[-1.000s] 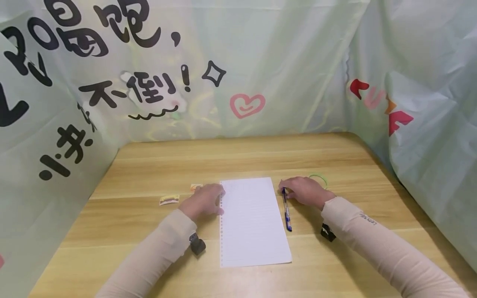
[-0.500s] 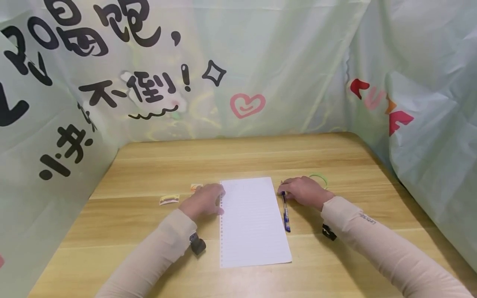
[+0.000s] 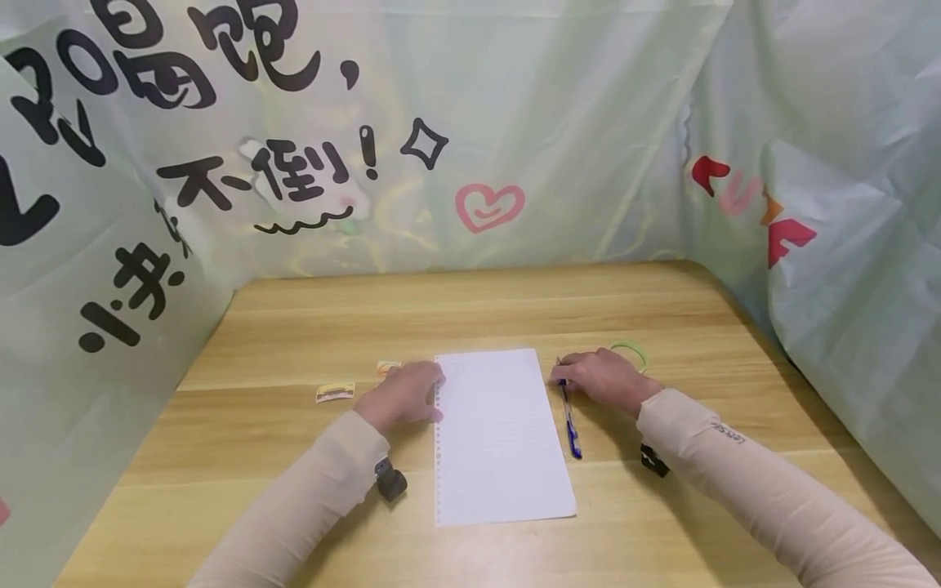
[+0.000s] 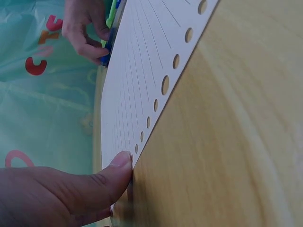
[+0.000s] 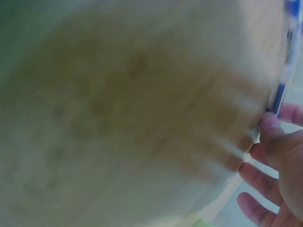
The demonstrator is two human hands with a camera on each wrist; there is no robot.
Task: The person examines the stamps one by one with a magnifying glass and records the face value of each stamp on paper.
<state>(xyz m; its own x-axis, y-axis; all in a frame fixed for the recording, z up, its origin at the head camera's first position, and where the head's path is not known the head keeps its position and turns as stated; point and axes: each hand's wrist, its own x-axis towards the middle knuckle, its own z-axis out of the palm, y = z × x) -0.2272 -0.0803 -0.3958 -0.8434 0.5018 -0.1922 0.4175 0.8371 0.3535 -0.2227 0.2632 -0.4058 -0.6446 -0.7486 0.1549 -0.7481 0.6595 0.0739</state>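
Observation:
A sheet of white lined loose-leaf paper [image 3: 500,449] lies flat on the wooden table, with punched holes down its left edge. At that edge my left hand [image 3: 399,397] rests, thumb and fingers spread apart along it; in the left wrist view the thumb [image 4: 102,187] touches the paper beside the holes. Just right of the sheet, my right hand [image 3: 606,377] pinches a blue pen [image 3: 570,425] near its far end. The right wrist view shows the pen [image 5: 289,61] between thumb and index finger, the other fingers [image 5: 262,182] loosely bent.
Left of the left hand lie two small printed cards or stickers [image 3: 335,392], one partly hidden behind the hand. A thin green ring [image 3: 641,354] lies beyond the right hand. Pale printed curtains [image 3: 573,163] enclose the table's [image 3: 470,310] back and sides.
The pen's near end swings slightly left, then back right, as my right fingers shift on it. My left hand and the paper stay in place.

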